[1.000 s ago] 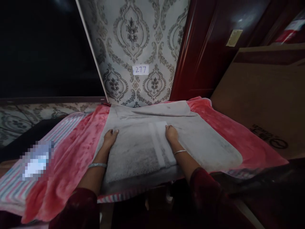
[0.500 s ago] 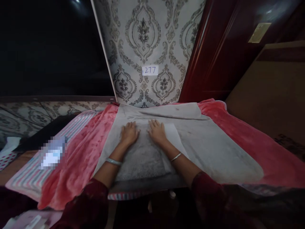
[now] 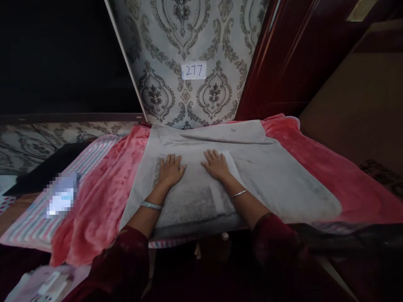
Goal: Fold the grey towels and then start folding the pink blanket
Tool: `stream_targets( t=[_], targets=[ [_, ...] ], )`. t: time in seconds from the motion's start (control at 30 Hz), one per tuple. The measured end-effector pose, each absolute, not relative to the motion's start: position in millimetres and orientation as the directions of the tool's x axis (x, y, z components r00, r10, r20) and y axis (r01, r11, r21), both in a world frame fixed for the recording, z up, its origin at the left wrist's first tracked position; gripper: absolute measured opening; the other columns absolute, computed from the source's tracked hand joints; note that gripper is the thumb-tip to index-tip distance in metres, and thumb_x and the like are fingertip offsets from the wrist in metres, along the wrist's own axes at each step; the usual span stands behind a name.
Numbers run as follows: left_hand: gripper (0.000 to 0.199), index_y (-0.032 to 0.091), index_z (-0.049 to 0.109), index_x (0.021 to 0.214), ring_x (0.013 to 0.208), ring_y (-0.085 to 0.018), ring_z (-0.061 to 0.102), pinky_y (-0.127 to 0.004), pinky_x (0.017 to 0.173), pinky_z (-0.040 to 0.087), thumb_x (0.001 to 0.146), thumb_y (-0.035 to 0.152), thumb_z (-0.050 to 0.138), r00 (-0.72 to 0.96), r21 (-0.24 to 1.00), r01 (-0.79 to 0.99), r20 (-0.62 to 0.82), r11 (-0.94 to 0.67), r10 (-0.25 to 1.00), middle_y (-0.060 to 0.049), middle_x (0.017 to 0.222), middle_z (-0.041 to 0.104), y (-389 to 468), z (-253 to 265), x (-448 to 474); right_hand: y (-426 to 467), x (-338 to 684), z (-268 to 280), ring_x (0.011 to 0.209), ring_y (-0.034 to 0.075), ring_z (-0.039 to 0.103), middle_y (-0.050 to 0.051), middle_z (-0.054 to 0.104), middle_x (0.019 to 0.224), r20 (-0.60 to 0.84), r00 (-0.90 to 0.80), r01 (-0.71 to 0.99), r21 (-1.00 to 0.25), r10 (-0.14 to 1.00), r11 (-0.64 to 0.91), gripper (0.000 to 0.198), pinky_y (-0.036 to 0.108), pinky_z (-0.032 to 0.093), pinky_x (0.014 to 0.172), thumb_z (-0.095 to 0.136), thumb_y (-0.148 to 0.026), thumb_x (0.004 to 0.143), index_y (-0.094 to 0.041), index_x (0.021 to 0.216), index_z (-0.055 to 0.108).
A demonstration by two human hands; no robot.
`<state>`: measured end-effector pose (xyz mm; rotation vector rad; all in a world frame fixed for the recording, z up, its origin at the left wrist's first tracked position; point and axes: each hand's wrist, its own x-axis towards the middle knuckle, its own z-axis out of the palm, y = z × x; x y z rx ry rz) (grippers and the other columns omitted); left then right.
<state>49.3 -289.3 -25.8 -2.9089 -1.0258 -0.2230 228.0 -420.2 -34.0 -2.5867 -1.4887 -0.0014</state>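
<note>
My left hand lies palm down with fingers spread on the left part of a darker grey piece of fabric. Farther right, my right hand is also flat, its fingers apart, by the fabric's far right corner. A white strip shows beside the right fingers; whether it is paper or cloth I cannot tell. Beneath all this spreads a larger light grey cloth, with a fold along its far edge. Neither hand grips anything.
A pink-red plush blanket shows on both sides of the grey cloth, over a striped cover. At left are a blurred-out object and a large black screen. Behind are a wallpapered wall with a "277" label and dark red wood.
Both hands stay flat on the fabric. They have moved slightly farther apart and a little nearer to me over it. My view has tilted down.
</note>
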Motion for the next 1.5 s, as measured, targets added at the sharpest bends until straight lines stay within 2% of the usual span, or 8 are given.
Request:
stream_targets(
  t=[0.23,0.4,0.57,0.77,1.03,1.2,1.3,1.5],
  targets=[
    [0.064,0.014,0.04,0.156,0.152,-0.036,0.03,-0.062,0.12,0.024,0.102,0.047,0.029,0.768,-0.003,0.63,0.15,-0.777,0.622,-0.02,0.162,0.039,-290,-24,49,-491,263,-40,0.156,0.027,0.018,0.006,0.017,0.171,-0.025,0.675,0.719,-0.2,0.738,-0.665,0.061,0.057,0.023,0.122,0.024,-0.043,0.107,-0.025,0.165,0.02],
    [0.063,0.015,0.037,0.158,0.155,-0.035,0.025,-0.06,0.122,0.021,0.103,0.045,0.03,0.757,0.04,0.645,0.103,-0.763,0.645,-0.02,0.165,0.032,-291,-12,51,-528,250,-30,0.156,0.033,0.017,0.013,0.016,0.171,-0.018,0.755,0.633,-0.244,0.656,-0.735,0.06,0.063,0.024,0.119,0.029,-0.041,0.106,-0.021,0.162,0.03],
    [0.063,0.017,0.039,0.157,0.156,-0.035,0.023,-0.062,0.123,0.019,0.101,0.046,0.037,0.813,0.061,0.576,0.068,-0.815,0.579,-0.019,0.167,0.028,-317,0,40,-523,182,-26,0.157,0.029,0.016,0.013,0.021,0.169,0.152,0.536,0.837,-0.225,0.83,-0.499,0.06,0.059,0.019,0.122,0.034,-0.042,0.105,-0.022,0.162,0.029],
    [0.06,0.025,0.037,0.159,0.158,-0.029,0.017,-0.058,0.126,0.014,0.103,0.046,0.035,0.886,0.06,0.457,0.055,-0.887,0.46,-0.012,0.169,0.024,-357,-23,15,-518,134,-39,0.156,0.027,0.019,0.01,0.024,0.169,0.092,0.349,0.925,-0.194,0.933,-0.327,0.063,0.052,0.016,0.125,0.035,-0.048,0.105,-0.019,0.161,0.033],
    [0.058,0.025,0.04,0.158,0.157,-0.029,0.019,-0.057,0.126,0.015,0.104,0.047,0.036,0.88,0.095,0.459,0.09,-0.883,0.467,-0.011,0.169,0.026,-355,-31,12,-545,164,-47,0.157,0.028,0.018,0.012,0.023,0.169,0.075,0.53,0.841,-0.178,0.845,-0.512,0.065,0.051,0.019,0.124,0.037,-0.049,0.104,-0.016,0.16,0.034],
    [0.057,0.024,0.043,0.155,0.156,-0.028,0.023,-0.055,0.126,0.016,0.103,0.046,0.038,0.877,0.113,0.452,0.124,-0.885,0.464,-0.011,0.167,0.031,-356,-33,11,-567,182,-61,0.151,0.032,0.032,0.02,0.028,0.166,0.109,0.662,0.747,-0.176,0.741,-0.641,0.066,0.048,0.03,0.118,0.038,-0.048,0.104,-0.014,0.16,0.035],
    [0.056,0.025,0.045,0.154,0.156,-0.029,0.025,-0.057,0.125,0.018,0.102,0.046,0.041,0.852,0.118,0.497,0.121,-0.86,0.509,-0.011,0.167,0.032,-356,-30,8,-572,187,-70,0.147,0.03,0.04,0.021,0.037,0.162,0.148,0.678,0.734,-0.187,0.72,-0.653,0.063,0.044,0.032,0.117,0.038,-0.047,0.104,-0.014,0.159,0.038],
    [0.061,0.017,0.049,0.151,0.152,-0.038,0.032,-0.06,0.119,0.03,0.096,0.044,0.05,0.578,0.21,0.771,0.164,-0.601,0.799,-0.022,0.163,0.035,-331,-24,-29,-572,190,-79,0.146,0.029,0.041,0.02,0.043,0.158,0.181,0.666,0.746,-0.194,0.724,-0.637,0.061,0.044,0.033,0.116,0.038,-0.045,0.104,-0.016,0.157,0.041]
  ],
)
